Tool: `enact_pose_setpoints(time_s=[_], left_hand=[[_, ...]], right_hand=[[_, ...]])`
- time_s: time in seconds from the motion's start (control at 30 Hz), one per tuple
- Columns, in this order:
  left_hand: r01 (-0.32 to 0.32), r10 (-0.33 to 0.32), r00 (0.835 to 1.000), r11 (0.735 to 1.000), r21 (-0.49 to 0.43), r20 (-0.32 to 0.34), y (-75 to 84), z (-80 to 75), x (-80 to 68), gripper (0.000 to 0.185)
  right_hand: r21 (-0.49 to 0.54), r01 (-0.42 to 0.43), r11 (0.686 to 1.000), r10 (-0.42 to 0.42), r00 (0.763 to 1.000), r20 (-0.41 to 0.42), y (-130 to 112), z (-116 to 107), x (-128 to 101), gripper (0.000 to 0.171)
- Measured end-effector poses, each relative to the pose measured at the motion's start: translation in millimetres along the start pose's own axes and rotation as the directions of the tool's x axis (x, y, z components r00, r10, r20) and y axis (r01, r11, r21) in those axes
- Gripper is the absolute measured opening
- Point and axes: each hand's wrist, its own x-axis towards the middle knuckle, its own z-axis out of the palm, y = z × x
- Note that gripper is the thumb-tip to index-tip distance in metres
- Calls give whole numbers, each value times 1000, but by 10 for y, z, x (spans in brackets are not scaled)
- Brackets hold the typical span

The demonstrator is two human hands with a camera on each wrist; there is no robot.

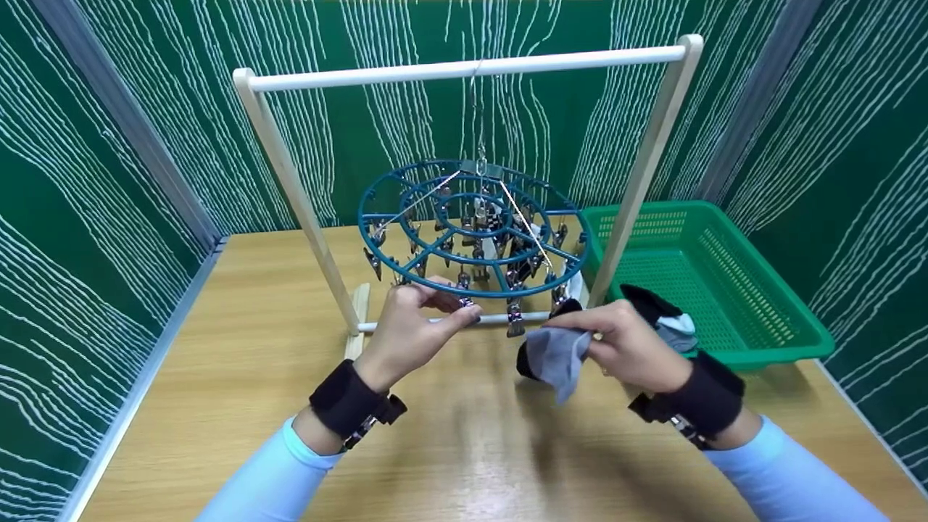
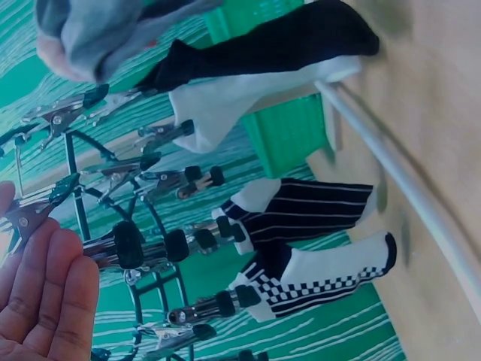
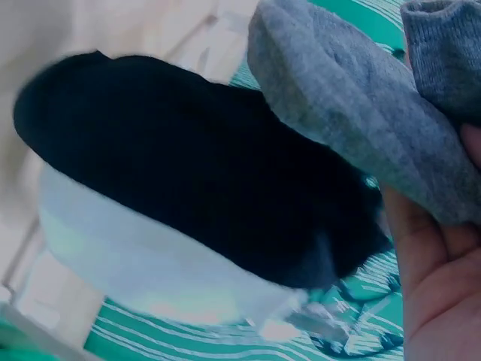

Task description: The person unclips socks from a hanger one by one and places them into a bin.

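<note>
Left hand (image 1: 415,322) pinching a clip (image 2: 27,219), right hand (image 1: 629,344) gripping a grey sock (image 1: 558,357).
The hands are apart: the clip at the near edge of the round rack (image 1: 500,294), the sock right of it, above the surface (image 1: 275,428). Other socks (image 2: 312,210) hang from the rack; a green basket (image 1: 696,268) stands on the right.

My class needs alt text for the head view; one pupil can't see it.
A person's left hand pinches a metal clip on a round blue-green hanger; the right hand holds a grey fabric sock. The hanger hangs from a pale wooden frame beside a green plastic basket.
</note>
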Motion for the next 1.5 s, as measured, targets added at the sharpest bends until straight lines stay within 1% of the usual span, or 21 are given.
enact_pose_setpoints(time_s=[0.13, 0.27, 0.37, 0.47, 0.57, 0.8, 0.9, 1.03, 1.13, 1.23, 1.37, 1.5], left_hand=[[11, -11, 1000, 1000, 2, -2, -11, -6, -11, 15], [19, -19, 1000, 1000, 1, -3, -9, -16, -17, 15], [18, -18, 1000, 1000, 0, -2, -9, -19, -16, 16], [4, -4, 1000, 1000, 2, -2, -22, -18, -14, 16], [-7, 7, 1000, 1000, 4, -8, -37, -16, -15, 16], [-12, 12, 1000, 1000, -2, -14, -44, -15, -15, 14], [-7, 7, 1000, 1000, -2, -11, -50, -14, -16, 14], [-4, 4, 1000, 1000, 3, -3, -58, -11, -18, 15], [-5, 5, 1000, 1000, 9, 6, -53, -11, -17, 17], [-7, 7, 1000, 1000, 8, 5, -44, -15, -16, 17], [-4, 4, 1000, 1000, 11, 4, -42, -19, -12, 15], [-4, 4, 1000, 1000, 19, 12, -44, -16, -2, 14]], right_hand=[[-12, 35, 999, -35, 998, -48, -63, -154, 24, 27], [-50, 67, 997, -71, 993, -99, -107, -314, 43, 30], [-95, 61, 994, -74, 988, -137, -126, -447, 46, 33], [-130, 20, 991, -43, 983, -177, -138, -576, 47, 35], [-159, -43, 986, 9, 977, -212, -143, -691, 49, 37], [-202, -184, 962, 125, 954, -273, -110, -927, 49, 38], [-233, -231, 945, 157, 942, -296, -71, -1028, 41, 41], [-279, -301, 912, 205, 923, -325, 16, -1173, 28, 33], [-306, -348, 886, 235, 907, -349, 100, -1273, 18, 24], [-339, -386, 858, 256, 893, -369, 195, -1352, 20, 20], [-365, -454, 813, 311, 868, -388, 312, -1420, 19, 21], [-379, -508, 773, 360, 844, -399, 420, -1478, 18, 30]])
